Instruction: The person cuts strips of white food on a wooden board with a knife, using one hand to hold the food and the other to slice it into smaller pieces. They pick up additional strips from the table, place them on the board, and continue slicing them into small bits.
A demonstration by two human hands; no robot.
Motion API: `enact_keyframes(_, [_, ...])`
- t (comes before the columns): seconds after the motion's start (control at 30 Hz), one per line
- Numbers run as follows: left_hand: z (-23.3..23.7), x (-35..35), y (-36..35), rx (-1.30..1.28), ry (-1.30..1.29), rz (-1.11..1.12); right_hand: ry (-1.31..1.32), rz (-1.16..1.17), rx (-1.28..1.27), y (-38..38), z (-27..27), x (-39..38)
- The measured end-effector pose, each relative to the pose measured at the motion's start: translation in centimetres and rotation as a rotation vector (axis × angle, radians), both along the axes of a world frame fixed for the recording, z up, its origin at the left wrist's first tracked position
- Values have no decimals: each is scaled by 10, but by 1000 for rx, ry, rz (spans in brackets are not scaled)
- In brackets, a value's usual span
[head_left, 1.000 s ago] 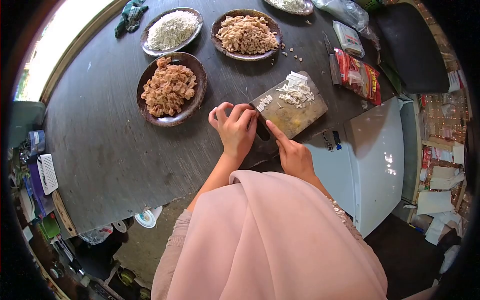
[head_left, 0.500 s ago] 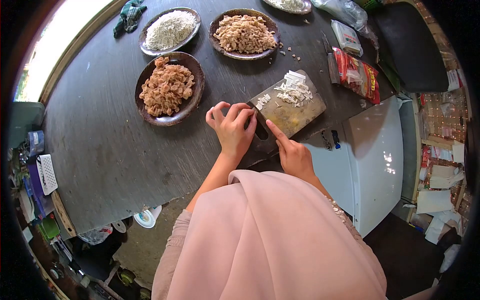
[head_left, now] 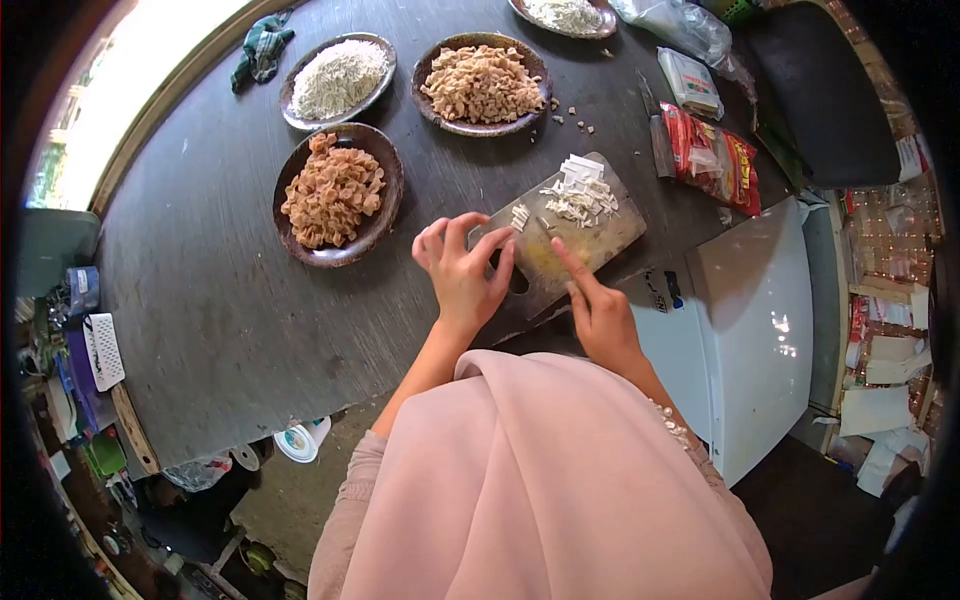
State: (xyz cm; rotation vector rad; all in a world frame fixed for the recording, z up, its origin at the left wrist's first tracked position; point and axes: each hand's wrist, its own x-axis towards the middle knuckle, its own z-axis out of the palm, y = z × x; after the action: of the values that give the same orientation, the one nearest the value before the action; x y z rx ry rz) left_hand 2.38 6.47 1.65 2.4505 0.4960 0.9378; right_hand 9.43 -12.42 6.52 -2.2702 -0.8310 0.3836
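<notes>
My left hand (head_left: 465, 270) is at the left end of a worn cutting board (head_left: 625, 235), its fingers bent and apart, with nothing visible in them. Just beyond its fingertips, a few short white strips (head_left: 520, 217) lie on the board. My right hand (head_left: 603, 312) hangs over the board's near edge, index finger stretched forward and the others curled round something I cannot make out. A thin dark shape, perhaps a blade tip (head_left: 544, 223), shows ahead of that finger. Cut white sticks (head_left: 584, 203) and longer white pieces (head_left: 582, 168) are heaped toward the board's far end.
Beyond the board are a plate of brown chunks (head_left: 484, 85), a plate of white strips (head_left: 338, 80) and a bowl of curled brown pieces (head_left: 335, 192). A red packet (head_left: 712, 160), a knife (head_left: 660, 147) and a white packet (head_left: 690, 83) lie right, above a white appliance (head_left: 755, 330).
My right hand has shifted slightly right and toward me, away from my left hand. The white strips near my left fingers stand apart from the dark tip. The whole view has shifted slightly.
</notes>
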Motion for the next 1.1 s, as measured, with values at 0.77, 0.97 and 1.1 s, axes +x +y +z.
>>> enact_keyframes(0.77, [30, 53, -5, -150, -123, 111, -61, 224, 82, -75, -17, 42])
enact_keyframes(0.97, [16, 110, -20, -63, 218, 30, -18, 146, 215, -95, -11, 83])
enact_keyframes(1.1, [9, 126, -18, -27, 304, 12, -48, 149, 240, -108, -15, 108])
